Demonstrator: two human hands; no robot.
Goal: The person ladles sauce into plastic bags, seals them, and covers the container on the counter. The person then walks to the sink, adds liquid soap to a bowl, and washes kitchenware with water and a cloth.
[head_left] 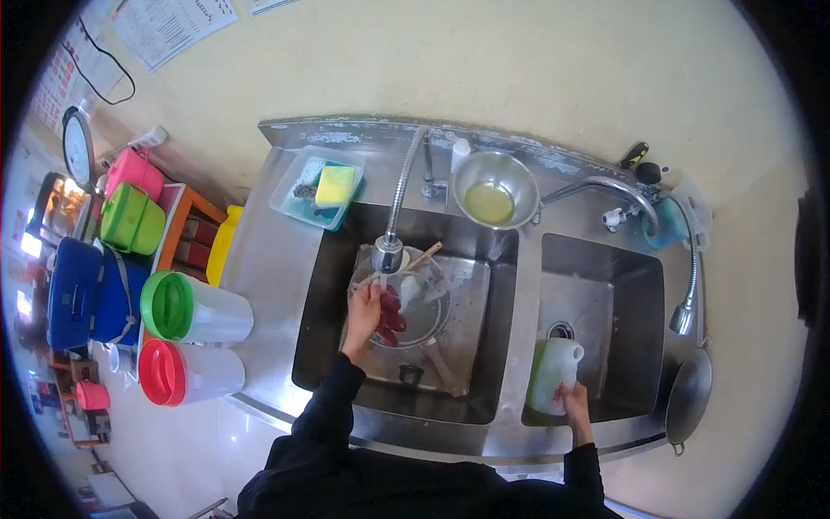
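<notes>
In the left basin, my left hand is closed just below the spout of a flexible faucet. Beside its fingers hangs a glossy dark red thing with several rounded lobes; its kind is unclear. Under and around it lie a clear round bowl or lid, a wooden stick-like utensil and a pale wooden-looking tool. My right hand grips a translucent jug of greenish liquid, which leans in the right basin near the drain.
Behind the basins stands a steel bowl with yellowish liquid. A plastic tub holds a yellow sponge. Green-lidded and red-lidded containers are at the left. A second faucet and a pan are at the right.
</notes>
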